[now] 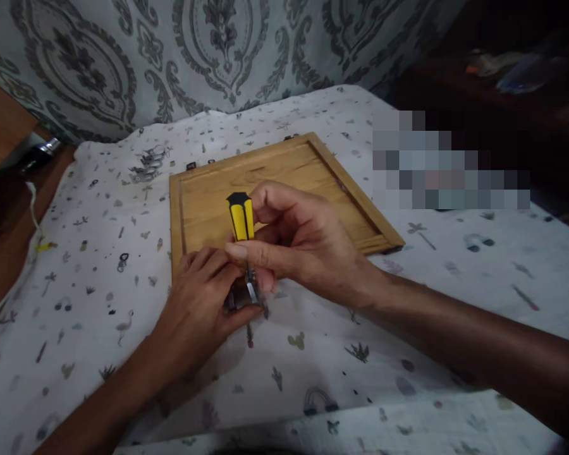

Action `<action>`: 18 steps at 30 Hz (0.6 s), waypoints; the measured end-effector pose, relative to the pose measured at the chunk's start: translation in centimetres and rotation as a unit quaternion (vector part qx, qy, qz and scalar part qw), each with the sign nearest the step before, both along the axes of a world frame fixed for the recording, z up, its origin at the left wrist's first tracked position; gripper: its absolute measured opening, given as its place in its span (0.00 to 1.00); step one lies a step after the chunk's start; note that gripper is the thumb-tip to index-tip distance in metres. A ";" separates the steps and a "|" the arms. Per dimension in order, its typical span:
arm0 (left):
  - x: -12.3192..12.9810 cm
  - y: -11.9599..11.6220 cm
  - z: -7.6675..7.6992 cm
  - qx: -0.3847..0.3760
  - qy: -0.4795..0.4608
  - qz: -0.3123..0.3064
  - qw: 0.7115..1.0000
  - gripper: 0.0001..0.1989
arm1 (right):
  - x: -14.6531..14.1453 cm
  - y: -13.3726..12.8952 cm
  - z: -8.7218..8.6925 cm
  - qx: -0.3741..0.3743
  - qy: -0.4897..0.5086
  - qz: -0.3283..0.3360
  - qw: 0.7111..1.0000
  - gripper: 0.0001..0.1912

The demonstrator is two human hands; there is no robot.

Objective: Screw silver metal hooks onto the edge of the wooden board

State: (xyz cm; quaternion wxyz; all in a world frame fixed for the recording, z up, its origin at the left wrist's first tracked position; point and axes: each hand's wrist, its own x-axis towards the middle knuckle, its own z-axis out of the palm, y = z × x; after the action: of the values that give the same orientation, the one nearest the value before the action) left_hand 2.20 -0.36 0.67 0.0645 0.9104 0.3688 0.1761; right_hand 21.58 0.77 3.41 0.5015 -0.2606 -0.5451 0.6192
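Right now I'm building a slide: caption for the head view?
Right hand holding a yellow screwdriver at a metal fitting in the left hand, near a framed wooden panel.

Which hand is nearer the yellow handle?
Right. The right hand has its thumb and fingers on the yellow handle; the left hand is lower and to the left, gripping the metal piece below the handle.

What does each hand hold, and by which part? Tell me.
The right hand holds a screwdriver by its handle; the left hand grips a metal fitting, thumb along its near edge.
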 end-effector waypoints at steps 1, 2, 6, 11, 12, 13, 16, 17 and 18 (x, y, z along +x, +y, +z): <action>0.0 0.0 0.0 -0.006 0.001 0.000 1.000 0.15 | 0.0 0.0 0.0 -0.005 0.005 -0.002 1.000 0.21; 0.0 0.0 0.0 -0.009 0.002 -0.001 1.000 0.15 | 0.0 0.0 0.1 -0.011 0.008 -0.003 1.000 0.21; 0.0 0.1 0.0 -0.005 0.008 -0.008 1.000 0.16 | 0.0 -0.2 -0.1 -0.020 0.006 -0.021 1.000 0.20; 0.1 0.1 0.2 0.002 0.011 -0.002 1.000 0.14 | 0.1 -0.3 -0.2 -0.022 -0.010 -0.039 0.999 0.21; 0.1 0.1 0.2 -0.002 0.012 -0.002 1.000 0.15 | 0.2 -0.3 -0.1 -0.022 -0.016 -0.042 0.999 0.22; 0.1 0.1 0.2 -0.007 0.012 -0.003 1.000 0.15 | 0.3 -0.4 0.0 -0.021 -0.021 -0.048 0.998 0.22; 0.1 0.0 0.2 -0.016 0.009 -0.002 1.000 0.15 | 0.5 -0.5 0.3 -0.010 -0.028 -0.086 0.996 0.22; 0.1 0.0 0.2 -0.017 0.009 -0.001 1.000 0.15 | 0.6 -0.5 0.4 -0.005 -0.029 -0.100 0.995 0.22; 0.1 0.1 0.2 -0.016 0.009 -0.001 1.000 0.16 | 0.7 -0.6 0.5 0.000 -0.029 -0.112 0.993 0.21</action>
State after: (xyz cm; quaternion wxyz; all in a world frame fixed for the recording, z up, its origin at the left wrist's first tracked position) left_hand 2.27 -0.31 0.90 0.0761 0.9110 0.3716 0.1616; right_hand 22.30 0.20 3.91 0.5516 -0.3374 -0.5268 0.5516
